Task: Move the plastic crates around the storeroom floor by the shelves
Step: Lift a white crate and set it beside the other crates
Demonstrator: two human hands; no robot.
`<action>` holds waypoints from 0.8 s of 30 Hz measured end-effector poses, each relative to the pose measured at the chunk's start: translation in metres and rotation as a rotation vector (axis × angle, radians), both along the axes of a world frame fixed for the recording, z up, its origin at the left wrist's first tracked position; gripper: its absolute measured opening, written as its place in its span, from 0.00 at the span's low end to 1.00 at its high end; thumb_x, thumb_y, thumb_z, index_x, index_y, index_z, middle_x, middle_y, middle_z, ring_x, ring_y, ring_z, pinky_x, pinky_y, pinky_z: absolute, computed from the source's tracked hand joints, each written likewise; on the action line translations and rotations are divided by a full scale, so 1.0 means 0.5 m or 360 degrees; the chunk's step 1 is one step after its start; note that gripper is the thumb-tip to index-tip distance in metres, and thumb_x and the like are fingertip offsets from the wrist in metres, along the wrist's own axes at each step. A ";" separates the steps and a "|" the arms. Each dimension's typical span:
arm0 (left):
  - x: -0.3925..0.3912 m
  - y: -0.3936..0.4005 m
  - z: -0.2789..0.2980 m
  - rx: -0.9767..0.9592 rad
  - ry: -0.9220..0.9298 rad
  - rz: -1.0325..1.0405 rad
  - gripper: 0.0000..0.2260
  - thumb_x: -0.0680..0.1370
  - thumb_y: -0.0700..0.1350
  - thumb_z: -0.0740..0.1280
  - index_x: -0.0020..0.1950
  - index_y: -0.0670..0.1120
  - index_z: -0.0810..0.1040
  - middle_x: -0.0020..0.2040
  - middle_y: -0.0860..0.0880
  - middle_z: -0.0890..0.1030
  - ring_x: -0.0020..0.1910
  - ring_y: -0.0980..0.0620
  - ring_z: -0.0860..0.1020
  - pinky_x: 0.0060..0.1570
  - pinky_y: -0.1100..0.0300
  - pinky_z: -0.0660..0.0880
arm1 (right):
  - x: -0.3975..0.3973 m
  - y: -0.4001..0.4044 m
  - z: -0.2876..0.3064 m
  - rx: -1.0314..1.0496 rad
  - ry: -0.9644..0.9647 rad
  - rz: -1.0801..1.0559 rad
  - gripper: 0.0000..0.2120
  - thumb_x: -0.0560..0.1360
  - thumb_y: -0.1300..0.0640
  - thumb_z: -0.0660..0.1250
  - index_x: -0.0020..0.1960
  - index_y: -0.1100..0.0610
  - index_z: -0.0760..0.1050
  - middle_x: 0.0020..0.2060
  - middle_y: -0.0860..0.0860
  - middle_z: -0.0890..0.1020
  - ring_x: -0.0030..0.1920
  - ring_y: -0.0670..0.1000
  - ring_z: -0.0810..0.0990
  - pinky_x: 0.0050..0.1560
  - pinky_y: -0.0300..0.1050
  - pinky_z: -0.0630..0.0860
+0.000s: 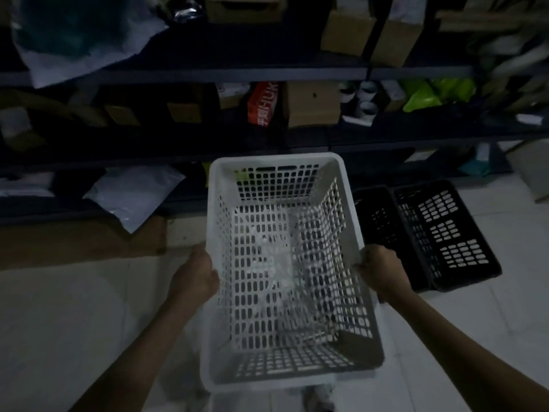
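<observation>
White crate point(285, 278), perforated walls, empty

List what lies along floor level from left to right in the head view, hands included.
Flattened cardboard → left hand → white crate → right hand → two black crates on the floor.

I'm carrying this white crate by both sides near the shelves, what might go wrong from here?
The white crate blocks your view of the floor below it, so you may trip. Two black crates lie on the floor just right of it, easy to bump. The room is dim, and the shelf edge is close ahead.
</observation>
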State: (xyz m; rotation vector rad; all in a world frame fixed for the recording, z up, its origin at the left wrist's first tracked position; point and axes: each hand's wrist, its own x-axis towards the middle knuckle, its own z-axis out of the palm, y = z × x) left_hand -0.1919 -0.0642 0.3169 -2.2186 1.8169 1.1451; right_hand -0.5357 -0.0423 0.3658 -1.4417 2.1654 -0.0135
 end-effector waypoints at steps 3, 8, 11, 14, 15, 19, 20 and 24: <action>-0.092 0.008 -0.020 0.0061 -0.0038 0.0059 0.26 0.80 0.45 0.60 0.75 0.40 0.56 0.65 0.40 0.73 0.53 0.43 0.77 0.50 0.58 0.73 | -0.091 -0.010 -0.025 0.0042 0.0007 0.0050 0.11 0.70 0.59 0.71 0.33 0.59 0.72 0.37 0.59 0.82 0.39 0.61 0.82 0.38 0.52 0.78; -0.197 0.023 -0.082 0.0154 -0.0049 0.0228 0.29 0.78 0.47 0.62 0.74 0.39 0.54 0.64 0.41 0.75 0.56 0.41 0.78 0.55 0.51 0.77 | -0.187 -0.024 -0.100 0.0081 0.0005 0.0051 0.09 0.71 0.58 0.72 0.47 0.63 0.78 0.42 0.59 0.83 0.44 0.61 0.82 0.43 0.56 0.81; -0.224 0.036 -0.119 0.0147 -0.0017 0.0308 0.21 0.77 0.45 0.64 0.67 0.40 0.61 0.57 0.42 0.78 0.52 0.42 0.79 0.53 0.49 0.78 | -0.209 -0.035 -0.147 0.0127 0.0023 0.0064 0.10 0.71 0.57 0.71 0.47 0.62 0.77 0.42 0.59 0.83 0.44 0.61 0.82 0.44 0.55 0.81; -0.233 0.041 -0.151 0.0146 -0.0026 0.0319 0.19 0.77 0.44 0.64 0.64 0.40 0.63 0.54 0.43 0.79 0.49 0.43 0.80 0.48 0.52 0.78 | -0.217 -0.037 -0.192 0.0171 0.0029 0.0072 0.08 0.71 0.57 0.70 0.45 0.62 0.76 0.42 0.59 0.82 0.44 0.62 0.81 0.43 0.55 0.80; -0.232 0.042 -0.157 0.0166 -0.0036 0.0331 0.19 0.77 0.44 0.64 0.64 0.40 0.63 0.53 0.44 0.79 0.49 0.43 0.81 0.47 0.53 0.78 | -0.218 -0.037 -0.206 0.0177 0.0021 0.0068 0.08 0.71 0.57 0.70 0.46 0.61 0.76 0.42 0.59 0.82 0.45 0.63 0.81 0.43 0.54 0.80; -0.245 0.052 -0.174 0.0192 -0.0044 0.0379 0.19 0.77 0.43 0.64 0.64 0.40 0.63 0.45 0.51 0.74 0.40 0.51 0.75 0.39 0.58 0.72 | -0.221 -0.031 -0.243 0.0234 0.0001 0.0064 0.07 0.71 0.59 0.69 0.46 0.61 0.77 0.43 0.59 0.83 0.45 0.62 0.81 0.43 0.52 0.79; -0.247 0.050 -0.178 0.0190 -0.0042 0.0379 0.18 0.77 0.42 0.64 0.64 0.39 0.63 0.43 0.52 0.73 0.38 0.53 0.73 0.37 0.60 0.71 | -0.221 -0.030 -0.251 0.0229 -0.0002 0.0058 0.07 0.71 0.59 0.70 0.46 0.61 0.77 0.43 0.59 0.83 0.44 0.62 0.82 0.42 0.52 0.80; -0.259 0.051 -0.188 0.0218 -0.0014 0.0396 0.17 0.78 0.41 0.64 0.64 0.39 0.63 0.37 0.57 0.68 0.31 0.61 0.69 0.26 0.70 0.63 | -0.225 -0.030 -0.273 0.0196 -0.0029 0.0012 0.10 0.70 0.59 0.73 0.48 0.59 0.75 0.42 0.57 0.84 0.42 0.60 0.83 0.40 0.51 0.80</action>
